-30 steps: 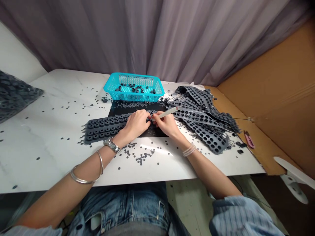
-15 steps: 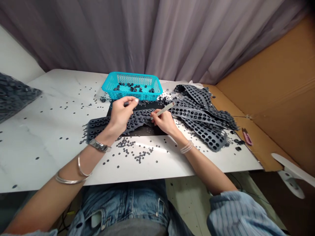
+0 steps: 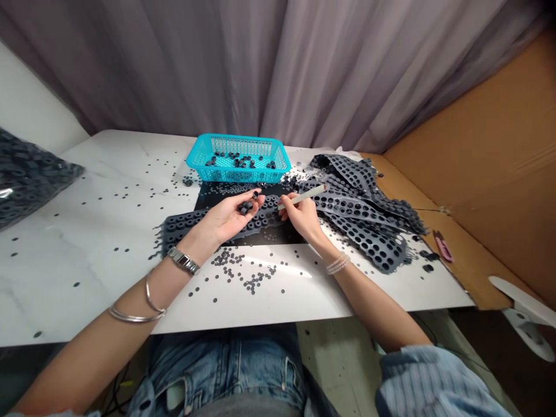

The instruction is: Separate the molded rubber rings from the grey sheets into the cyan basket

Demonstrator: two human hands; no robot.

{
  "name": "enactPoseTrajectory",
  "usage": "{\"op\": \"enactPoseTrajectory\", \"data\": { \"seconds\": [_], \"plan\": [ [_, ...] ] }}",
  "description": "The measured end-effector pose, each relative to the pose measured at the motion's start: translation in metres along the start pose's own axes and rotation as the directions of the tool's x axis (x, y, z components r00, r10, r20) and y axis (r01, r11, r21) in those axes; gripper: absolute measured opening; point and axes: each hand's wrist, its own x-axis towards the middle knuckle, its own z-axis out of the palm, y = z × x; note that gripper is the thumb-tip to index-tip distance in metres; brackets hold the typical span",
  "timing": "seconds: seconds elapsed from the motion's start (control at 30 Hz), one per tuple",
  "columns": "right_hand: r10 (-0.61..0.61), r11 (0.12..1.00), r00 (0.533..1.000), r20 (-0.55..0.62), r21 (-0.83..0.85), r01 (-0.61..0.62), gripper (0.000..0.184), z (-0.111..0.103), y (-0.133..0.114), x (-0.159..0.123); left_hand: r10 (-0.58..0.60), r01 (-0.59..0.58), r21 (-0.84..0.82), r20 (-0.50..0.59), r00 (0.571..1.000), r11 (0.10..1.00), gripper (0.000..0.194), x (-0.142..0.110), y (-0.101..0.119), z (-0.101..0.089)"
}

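My left hand [image 3: 228, 217], palm turned up, holds several small black rubber rings [image 3: 246, 207], one of them pinched at the fingertips. In my right hand [image 3: 303, 217] is a slim whitish pen-like stick [image 3: 309, 194], its lower tip pointing down at the dark rubber sheet. That sheet of moulded rings [image 3: 185, 223] lies under and beside my left hand, partly hidden by it, across a black mat [image 3: 291, 236]. Beyond my hands stands a turquoise basket [image 3: 238, 175] with some black rings [image 3: 243, 162] lying in it.
Punched-out rubber sheets [image 3: 365, 223] are heaped on the right. Small dark discs [image 3: 256, 282] lie scattered over the white table [image 3: 143, 301]. Pink-handled snips [image 3: 443, 246] rest on cardboard at the right. A clear bag of dark rings [image 3: 30, 176] sits at the far left.
My left hand lifted off the sheet beside my right hand, then turned palm up, showing rings in it. The right hand stays by the sheet with the stick.
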Motion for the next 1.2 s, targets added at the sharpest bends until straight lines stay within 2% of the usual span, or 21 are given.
{"op": "enactPoseTrajectory", "data": {
  "seconds": [0.17,0.3,0.4,0.5,0.53,0.57,0.6,0.67,0.7,0.73,0.8,0.87,0.93,1.07,1.2],
  "plan": [
    [-0.022,0.999,0.999,-0.049,0.042,0.024,0.034,-0.002,-0.003,0.0,-0.042,0.042,-0.003,-0.007,0.999,0.999,0.017,-0.002,-0.001,0.002],
    [-0.001,0.994,1.0,0.021,0.109,-0.001,0.034,0.0,-0.005,-0.003,-0.015,0.015,0.021,-0.003,1.0,1.0,0.015,-0.001,0.0,0.0],
    [-0.013,0.994,0.992,0.122,0.106,0.0,0.032,0.002,-0.006,-0.007,0.097,-0.095,0.174,-0.004,0.995,0.98,0.012,0.004,-0.001,-0.006],
    [-0.027,0.997,0.98,0.196,0.079,0.011,0.03,0.004,-0.006,-0.01,0.177,-0.167,0.364,0.006,0.984,0.916,0.01,0.007,-0.002,-0.012],
    [-0.029,0.997,0.978,0.208,0.077,0.013,0.029,0.004,-0.006,-0.01,0.206,-0.193,0.451,0.02,0.978,0.872,0.013,0.007,-0.002,-0.012],
    [-0.031,0.997,0.976,0.214,0.078,0.015,0.028,0.004,-0.006,-0.01,0.248,-0.231,0.567,0.049,0.968,0.791,0.018,0.006,-0.003,-0.012],
    [-0.034,0.997,0.976,0.216,0.078,0.017,0.028,0.004,-0.007,-0.011,0.293,-0.279,0.705,0.104,0.95,0.652,0.022,0.004,-0.004,-0.012],
    [-0.041,0.997,0.976,0.216,0.068,0.027,0.029,0.004,-0.006,-0.011,0.34,-0.357,0.9,0.264,0.903,0.25,0.029,0.0,-0.007,-0.009],
    [-0.046,0.998,0.975,0.216,0.056,0.035,0.029,0.004,-0.006,-0.011,0.334,-0.378,0.924,0.337,0.88,0.064,0.03,-0.003,-0.008,-0.007],
    [-0.054,0.998,0.975,0.218,0.04,0.046,0.029,0.004,-0.006,-0.011,0.32,-0.391,0.918,0.39,0.863,-0.066,0.031,-0.005,-0.01,-0.005],
    [-0.072,0.997,0.973,0.218,-0.002,0.074,0.029,0.004,-0.006,-0.012,0.293,-0.404,0.884,0.46,0.838,-0.233,0.029,-0.007,-0.014,-0.003],
    [-0.088,0.994,0.972,0.217,-0.046,0.1,0.029,0.004,-0.007,-0.012,0.265,-0.41,0.851,0.5,0.825,-0.329,0.024,-0.008,-0.017,-0.003],
    [-0.097,0.99,0.97,0.221,-0.083,0.118,0.029,0.004,-0.008,-0.012,0.233,-0.417,0.831,0.517,0.824,-0.368,0.019,-0.006,-0.02,-0.005],
    [-0.121,0.981,0.964,0.236,-0.122,0.153,0.029,0.004,-0.013,-0.013,0.232,-0.424,0.837,0.514,0.826,-0.345,0.011,0.0,-0.028,-0.01],
    [-0.144,0.972,0.96,0.24,-0.149,0.182,0.029,0.004,-0.014,-0.013,0.281,-0.425,0.857,0.502,0.818,-0.293,0.015,-0.001,-0.033,-0.009]
  ]
}}
